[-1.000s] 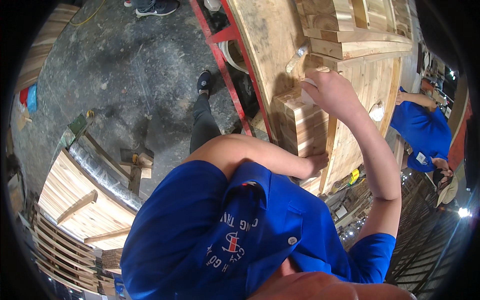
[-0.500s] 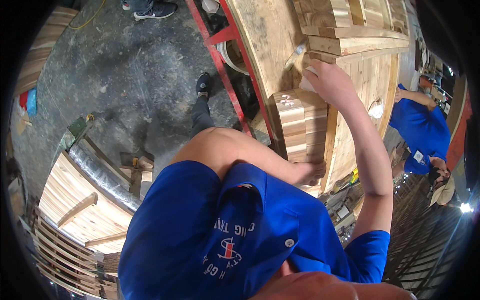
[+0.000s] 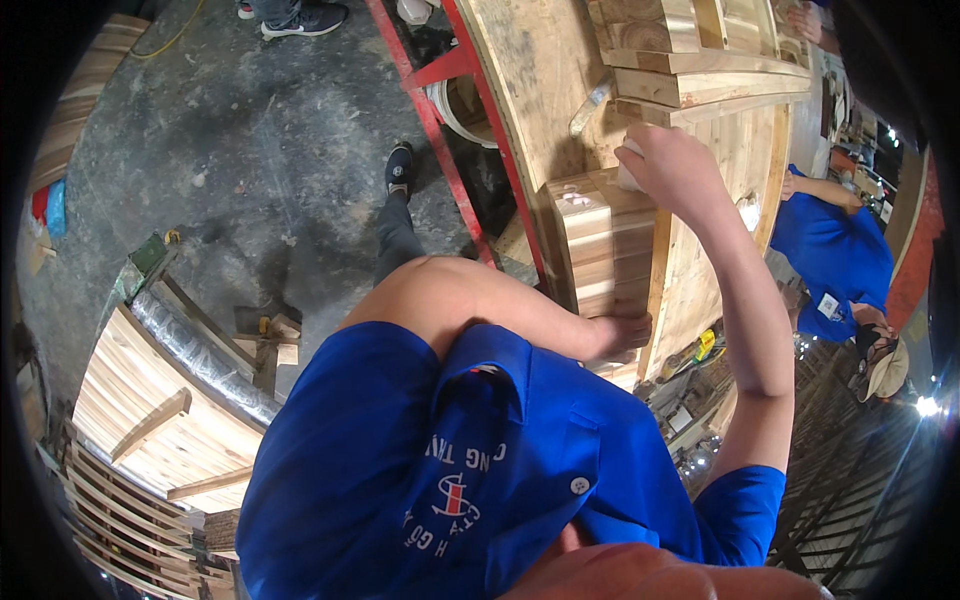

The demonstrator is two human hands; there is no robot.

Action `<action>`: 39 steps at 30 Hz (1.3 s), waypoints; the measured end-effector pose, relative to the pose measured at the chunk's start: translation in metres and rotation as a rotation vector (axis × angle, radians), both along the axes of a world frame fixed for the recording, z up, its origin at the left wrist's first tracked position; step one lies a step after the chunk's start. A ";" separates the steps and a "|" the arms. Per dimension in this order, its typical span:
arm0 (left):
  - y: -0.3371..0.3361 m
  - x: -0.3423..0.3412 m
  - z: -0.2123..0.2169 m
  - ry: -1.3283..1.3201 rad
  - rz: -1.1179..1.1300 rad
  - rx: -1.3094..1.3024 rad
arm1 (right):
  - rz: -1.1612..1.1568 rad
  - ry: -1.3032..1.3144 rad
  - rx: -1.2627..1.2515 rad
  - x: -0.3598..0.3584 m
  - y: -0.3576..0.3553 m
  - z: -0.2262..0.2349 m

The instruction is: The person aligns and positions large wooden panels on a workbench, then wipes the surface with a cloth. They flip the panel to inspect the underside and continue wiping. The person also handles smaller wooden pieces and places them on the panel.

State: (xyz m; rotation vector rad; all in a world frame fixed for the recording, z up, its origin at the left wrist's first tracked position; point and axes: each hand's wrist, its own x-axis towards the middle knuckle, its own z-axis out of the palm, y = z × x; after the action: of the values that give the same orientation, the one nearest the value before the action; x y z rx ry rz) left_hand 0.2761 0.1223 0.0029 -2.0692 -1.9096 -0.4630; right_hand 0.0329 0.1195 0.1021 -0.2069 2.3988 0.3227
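Note:
In front of me lies a glued wood block [image 3: 597, 245] with light and dark stripes and white marks at its far end. My left hand [image 3: 618, 336] is closed over its near end, fingers curled at the edge. Above the block's far end is my right hand [image 3: 672, 165], its fingers closed round a small white thing [image 3: 628, 165]. That thing is mostly covered by the fingers, so its kind cannot be made out. Just beyond the right hand, boards [image 3: 690, 85] are stacked on the wooden worktop [image 3: 520, 60].
A red metal frame [image 3: 442, 70] supports the worktop's left side, with a white bucket [image 3: 450, 115] beneath. At right stands a co-worker in blue [image 3: 830, 240]. A slatted wood panel [image 3: 160, 410] lies low left. Another person's shoe [image 3: 305, 20] shows at the top.
My right hand has drawn slightly nearer, away from the stacked boards, with the white thing still in it. My left hand stays at the block's near end. A hand has appeared at top right.

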 end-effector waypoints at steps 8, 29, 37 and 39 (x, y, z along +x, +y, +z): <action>0.004 -0.005 -0.002 -0.044 -0.059 0.007 | -0.021 0.011 -0.036 0.005 -0.006 0.034; -0.002 -0.007 -0.003 -0.086 -0.100 0.061 | 0.025 0.035 0.023 0.004 -0.007 0.044; 0.007 0.000 -0.004 -0.106 -0.059 0.046 | 0.041 0.017 0.015 0.002 -0.021 0.019; 0.006 -0.001 -0.003 -0.105 -0.071 -0.005 | 0.105 -0.016 0.029 0.008 -0.011 0.020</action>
State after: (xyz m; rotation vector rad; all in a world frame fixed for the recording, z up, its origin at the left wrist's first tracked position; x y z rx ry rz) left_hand 0.2749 0.1279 0.0000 -2.1614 -1.9013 -0.5949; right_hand 0.0405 0.1084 0.1225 -0.3216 2.3709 0.4018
